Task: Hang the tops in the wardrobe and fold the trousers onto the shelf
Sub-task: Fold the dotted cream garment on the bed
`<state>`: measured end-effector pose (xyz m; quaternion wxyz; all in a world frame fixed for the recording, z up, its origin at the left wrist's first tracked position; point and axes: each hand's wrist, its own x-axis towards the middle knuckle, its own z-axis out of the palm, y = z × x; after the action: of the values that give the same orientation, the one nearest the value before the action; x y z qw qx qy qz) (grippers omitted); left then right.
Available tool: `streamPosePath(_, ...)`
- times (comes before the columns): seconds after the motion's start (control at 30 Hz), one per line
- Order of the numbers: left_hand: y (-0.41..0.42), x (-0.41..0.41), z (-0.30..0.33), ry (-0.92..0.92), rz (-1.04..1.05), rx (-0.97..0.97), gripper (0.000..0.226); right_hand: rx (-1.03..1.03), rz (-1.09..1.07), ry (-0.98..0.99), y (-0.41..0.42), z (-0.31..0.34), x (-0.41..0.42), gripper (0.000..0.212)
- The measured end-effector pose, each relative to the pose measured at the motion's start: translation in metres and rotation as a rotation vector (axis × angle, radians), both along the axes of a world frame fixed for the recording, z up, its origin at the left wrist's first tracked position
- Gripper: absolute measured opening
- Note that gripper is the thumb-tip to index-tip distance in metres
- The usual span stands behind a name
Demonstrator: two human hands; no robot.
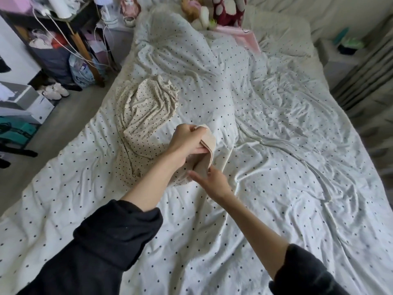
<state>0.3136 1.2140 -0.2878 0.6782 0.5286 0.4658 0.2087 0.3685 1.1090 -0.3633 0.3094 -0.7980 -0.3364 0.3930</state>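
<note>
Your black sleeves (102,248) fill the bottom edge, both pushed up the forearms and cut off by the frame. Beneath them the bed (276,167) spreads across most of the view, covered in a crumpled white duvet with small dark dots. On it, left of centre, lies a cream polka-dot garment (146,111), bunched and twisted, its long axis running from near your hands away toward the pillows; whether it is a top or trousers you cannot tell from these folds. Your left hand (187,141) is clenched around a plain beige garment (207,150), gripping its thick upper edge, and the cloth hangs down from that fist toward the duvet. Your left forearm hides the lower part of it and where it meets the cream piece. Your right hand (209,177) sits just below, fingers fairly straight and touching the beige cloth's lower part, not closed round it. Stuffed toys (214,11) crowd the headboard end, blurred. At the left a cluttered dark shelf unit (63,39) with white cables stands beside the bed, with pale sneakers (55,90) on the floor.
</note>
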Motion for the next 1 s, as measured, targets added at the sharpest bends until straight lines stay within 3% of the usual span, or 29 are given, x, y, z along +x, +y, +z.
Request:
streamPosePath(0.07,-0.005,0.009,0.005,-0.011,-0.022,0.02,0.015,-0.001,-0.086,-0.13,-0.002,0.001,0.006,0.024)
streamPosePath(0.23,-0.009,0.016,-0.003,0.101,-0.01,0.133,0.022,0.02,-0.147,-0.138,-0.038,0.001,0.029,0.028)
streamPosePath(0.4,-0.052,0.049,-0.02,0.246,-0.173,0.279,0.011,0.034,-0.247,0.155,-0.101,0.01,0.064,0.019)
streamPosePath(0.57,-0.144,0.134,-0.026,0.267,-0.351,0.329,0.021,0.029,-0.428,0.296,-0.198,0.011,0.128,0.019)
streamPosePath(0.83,-0.342,0.299,-0.043,0.23,-0.615,0.311,0.033,-0.031,-0.682,0.365,-0.4,-0.012,0.276,0.025)
streamPosePath(1.0,-0.468,0.391,-0.054,0.253,-0.917,0.392,0.034,-0.139,-0.995,0.338,-0.538,-0.026,0.366,0.021)
